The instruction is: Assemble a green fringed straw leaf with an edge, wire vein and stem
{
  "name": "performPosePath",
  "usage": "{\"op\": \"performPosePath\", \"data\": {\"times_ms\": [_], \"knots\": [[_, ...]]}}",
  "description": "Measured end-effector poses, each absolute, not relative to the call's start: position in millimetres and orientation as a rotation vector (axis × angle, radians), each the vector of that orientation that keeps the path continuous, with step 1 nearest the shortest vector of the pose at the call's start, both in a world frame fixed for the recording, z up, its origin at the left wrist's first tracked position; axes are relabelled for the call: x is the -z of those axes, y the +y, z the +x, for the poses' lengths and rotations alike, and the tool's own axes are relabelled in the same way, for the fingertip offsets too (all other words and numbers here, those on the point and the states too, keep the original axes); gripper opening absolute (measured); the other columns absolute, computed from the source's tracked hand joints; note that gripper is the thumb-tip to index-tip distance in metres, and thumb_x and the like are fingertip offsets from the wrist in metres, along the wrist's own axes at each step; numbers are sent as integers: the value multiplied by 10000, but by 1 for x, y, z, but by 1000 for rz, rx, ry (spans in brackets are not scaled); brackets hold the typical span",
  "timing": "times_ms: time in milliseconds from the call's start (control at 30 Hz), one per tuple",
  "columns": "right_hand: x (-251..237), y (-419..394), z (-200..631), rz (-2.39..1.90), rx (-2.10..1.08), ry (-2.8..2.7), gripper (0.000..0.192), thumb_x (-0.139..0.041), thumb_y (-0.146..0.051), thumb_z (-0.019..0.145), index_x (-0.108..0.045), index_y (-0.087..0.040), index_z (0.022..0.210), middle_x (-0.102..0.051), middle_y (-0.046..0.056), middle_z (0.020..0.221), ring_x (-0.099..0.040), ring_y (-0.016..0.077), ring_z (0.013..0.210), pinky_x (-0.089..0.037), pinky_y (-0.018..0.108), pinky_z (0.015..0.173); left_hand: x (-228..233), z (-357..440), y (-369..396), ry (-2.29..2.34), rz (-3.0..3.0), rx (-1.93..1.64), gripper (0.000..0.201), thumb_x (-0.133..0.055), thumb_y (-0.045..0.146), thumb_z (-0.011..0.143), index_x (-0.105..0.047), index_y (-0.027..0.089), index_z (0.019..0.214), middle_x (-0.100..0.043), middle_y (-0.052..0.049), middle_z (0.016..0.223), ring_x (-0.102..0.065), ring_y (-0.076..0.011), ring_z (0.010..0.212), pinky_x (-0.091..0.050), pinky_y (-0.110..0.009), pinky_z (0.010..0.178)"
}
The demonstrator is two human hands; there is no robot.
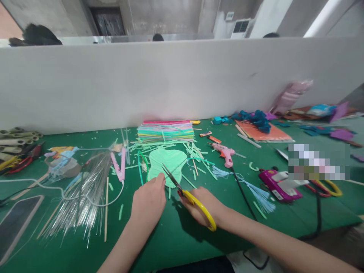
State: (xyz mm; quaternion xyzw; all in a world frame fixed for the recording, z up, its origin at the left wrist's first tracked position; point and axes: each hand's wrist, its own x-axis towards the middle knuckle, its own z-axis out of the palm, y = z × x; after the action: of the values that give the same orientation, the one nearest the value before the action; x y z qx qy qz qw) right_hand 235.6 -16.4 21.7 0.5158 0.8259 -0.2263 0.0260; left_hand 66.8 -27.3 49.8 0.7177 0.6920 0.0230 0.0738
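A mint-green piece with a wavy outline and faint ridges (163,161), like a petal or leaf, lies in the middle of the green table. My left hand (150,201) is closed at its lower edge, the fingertips pinching it there. In my right hand (200,206) is a pair of scissors with yellow handles (199,204). Their blades are parted and reach over the lower right of the green piece, pointing up and left. Whether the blades touch it I cannot tell. Cut mint-green strips (196,151) lie scattered around it.
Behind lies a bundle of coloured chenille stems (165,131). A pink glue gun (226,153) rests to the right, a purple device (280,185) beyond it. Leftward are a pink straightener-like tool (119,167), clear filaments (82,201) and a phone (18,227). A white partition (127,83) bounds the back.
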Motion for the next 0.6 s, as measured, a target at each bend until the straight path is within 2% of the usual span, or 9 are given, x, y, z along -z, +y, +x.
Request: {"op": "performPosePath", "data": {"times_ms": [267,600], "knots": [[-10,-16,236,1532,614,2634,375,-396,-325,951,-692,-183,771,-722,118,730,-700,227,653,-243,285,517,-48,63,-30,2088,2141,-77,212,-299,246,963,-506,223,929,-674,-49,810,-648,-213,717,-220,-279,522],[-13,-14,233,1505,597,2624,408,-356,-299,949,-705,-181,775,-708,99,684,-658,172,597,-239,264,495,-46,61,-30,2106,2098,-59,221,-293,273,967,-506,224,929,-675,-61,781,-645,-210,698,-224,-273,532]]}}
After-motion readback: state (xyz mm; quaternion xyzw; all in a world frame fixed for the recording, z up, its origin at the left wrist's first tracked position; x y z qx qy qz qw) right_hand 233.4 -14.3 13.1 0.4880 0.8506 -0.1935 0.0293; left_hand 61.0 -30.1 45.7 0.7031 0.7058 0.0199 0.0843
